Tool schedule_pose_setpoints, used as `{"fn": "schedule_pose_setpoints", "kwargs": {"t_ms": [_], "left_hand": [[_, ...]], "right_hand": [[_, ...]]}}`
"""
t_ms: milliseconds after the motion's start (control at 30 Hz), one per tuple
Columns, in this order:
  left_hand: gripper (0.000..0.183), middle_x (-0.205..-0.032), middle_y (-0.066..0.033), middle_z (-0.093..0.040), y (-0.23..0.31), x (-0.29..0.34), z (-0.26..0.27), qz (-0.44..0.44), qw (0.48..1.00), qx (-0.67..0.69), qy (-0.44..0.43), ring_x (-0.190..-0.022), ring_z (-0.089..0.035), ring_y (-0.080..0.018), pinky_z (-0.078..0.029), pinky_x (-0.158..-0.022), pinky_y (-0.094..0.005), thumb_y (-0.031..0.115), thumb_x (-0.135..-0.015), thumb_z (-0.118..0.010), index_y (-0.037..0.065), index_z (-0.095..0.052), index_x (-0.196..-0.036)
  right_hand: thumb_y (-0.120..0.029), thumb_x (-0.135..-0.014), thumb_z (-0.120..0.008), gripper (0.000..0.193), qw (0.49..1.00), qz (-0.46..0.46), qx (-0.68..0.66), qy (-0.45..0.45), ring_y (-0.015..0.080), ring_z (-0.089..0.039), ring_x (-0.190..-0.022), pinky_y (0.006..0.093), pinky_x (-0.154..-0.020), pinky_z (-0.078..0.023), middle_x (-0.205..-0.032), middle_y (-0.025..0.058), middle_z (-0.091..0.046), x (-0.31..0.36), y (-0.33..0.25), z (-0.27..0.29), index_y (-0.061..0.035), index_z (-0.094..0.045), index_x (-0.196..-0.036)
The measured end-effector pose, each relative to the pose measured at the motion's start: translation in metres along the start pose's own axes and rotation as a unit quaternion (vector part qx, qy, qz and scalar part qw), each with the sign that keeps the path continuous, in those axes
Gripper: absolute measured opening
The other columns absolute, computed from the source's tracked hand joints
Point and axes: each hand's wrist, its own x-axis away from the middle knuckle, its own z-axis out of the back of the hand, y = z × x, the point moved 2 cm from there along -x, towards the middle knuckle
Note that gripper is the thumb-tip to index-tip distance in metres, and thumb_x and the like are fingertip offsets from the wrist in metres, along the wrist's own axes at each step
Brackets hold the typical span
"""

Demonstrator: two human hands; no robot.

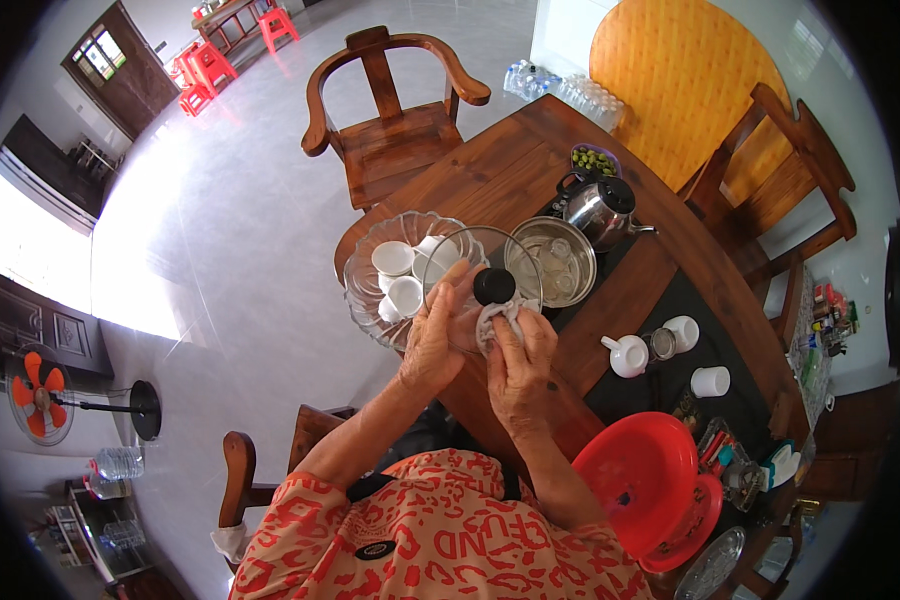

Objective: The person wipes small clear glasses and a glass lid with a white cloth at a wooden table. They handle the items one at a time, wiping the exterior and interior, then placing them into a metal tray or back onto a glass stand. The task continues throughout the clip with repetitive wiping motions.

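Observation:
A round glass lid with a black knob is held up over the table's edge. My left hand grips its left rim, thumb and fingers closed on the glass. My right hand pinches a whitish cloth against the lid just below the knob. Behind the lid, a fluted glass bowl holds several white cups. To the right of the lid, a steel pot contains small clear glass cups. A steel kettle with a black top stands beside that pot.
On the wooden table, a white teapot, a strainer and white cups stand at right. A red basin sits close to my right forearm. Wooden chairs surround the table. Green fruit fills a bowl beyond the kettle.

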Motion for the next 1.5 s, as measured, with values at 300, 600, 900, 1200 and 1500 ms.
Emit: {"fn": "schedule_pose_setpoints", "kwargs": {"t_ms": [300, 600, 900, 1200, 1500], "left_hand": [[0.052, -0.144, -0.0128, -0.039, 0.000, 0.001, -0.008, -0.002, 1.000, 0.000, -0.017, -0.123, -0.047, -0.0251, -0.039, -0.105, -0.0377, 0.041, -0.102, -0.033, 0.008, -0.034, -0.143], [0.058, -0.144, -0.0094, -0.039, 0.011, 0.005, -0.010, 0.060, 0.997, 0.033, -0.024, -0.126, -0.044, -0.0356, -0.040, -0.101, -0.0550, 0.048, -0.098, -0.040, 0.013, -0.033, -0.143], [0.055, -0.143, -0.0109, -0.040, 0.004, 0.004, -0.007, 0.060, 0.994, 0.070, -0.058, -0.123, -0.047, -0.0335, -0.040, -0.102, -0.0516, 0.046, -0.099, -0.037, 0.011, -0.033, -0.143], [0.056, -0.141, -0.0152, -0.042, 0.000, 0.002, -0.001, 0.036, 0.998, 0.050, -0.031, -0.124, -0.047, -0.0277, -0.041, -0.103, -0.0419, 0.046, -0.100, -0.035, 0.007, -0.036, -0.141], [0.058, -0.142, -0.0139, -0.041, 0.019, 0.009, -0.014, 0.068, 0.997, 0.017, -0.038, -0.123, -0.049, -0.0311, -0.040, -0.104, -0.0481, 0.046, -0.100, -0.033, 0.006, -0.031, -0.142]], "right_hand": [[0.001, -0.072, -0.068, 0.031, 0.993, 0.102, -0.061, -0.010, 0.0324, -0.050, -0.107, 0.0415, -0.092, -0.044, -0.118, 0.0105, -0.055, -0.021, -0.026, -0.007, -0.0016, -0.067, -0.103], [0.003, -0.071, -0.068, 0.031, 0.999, 0.032, -0.037, 0.000, 0.0328, -0.050, -0.106, 0.0414, -0.090, -0.044, -0.115, 0.0101, -0.055, -0.008, 0.034, 0.019, -0.0037, -0.068, -0.101], [-0.002, -0.073, -0.066, 0.031, 1.000, 0.027, -0.002, -0.015, 0.0340, -0.049, -0.107, 0.0417, -0.090, -0.043, -0.116, 0.0112, -0.055, -0.003, 0.024, 0.021, -0.0035, -0.066, -0.105], [-0.005, -0.069, -0.069, 0.028, 0.992, 0.114, -0.029, -0.044, 0.0288, -0.053, -0.102, 0.0389, -0.086, -0.046, -0.111, 0.0050, -0.059, -0.013, -0.019, 0.001, -0.0059, -0.069, -0.097], [0.006, -0.074, -0.063, 0.032, 0.990, -0.054, -0.126, 0.018, 0.0320, -0.054, -0.098, 0.0386, -0.084, -0.046, -0.106, 0.0127, -0.056, -0.017, 0.020, 0.041, -0.0049, -0.065, -0.104]]}}
